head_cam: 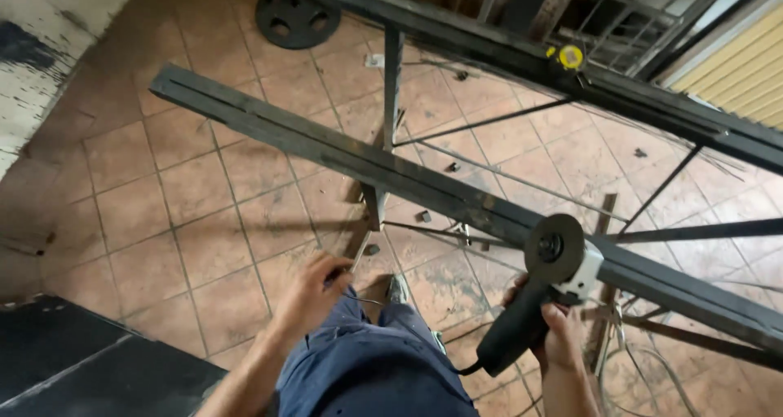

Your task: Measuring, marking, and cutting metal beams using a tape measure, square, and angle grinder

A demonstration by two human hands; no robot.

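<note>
The right hand point(563, 335) is closed around the black body of an angle grinder point(534, 303), whose disc point(555, 247) sits against the near edge of a long dark steel bar point(342, 152) running from far left to near right. The left hand point(314, 291), fingers curled loosely around a thin rod point(356, 258), hovers above the person's knee over the tiled floor point(204, 213). A yellow tape measure point(570, 57) rests on the far bar point(489, 46).
</note>
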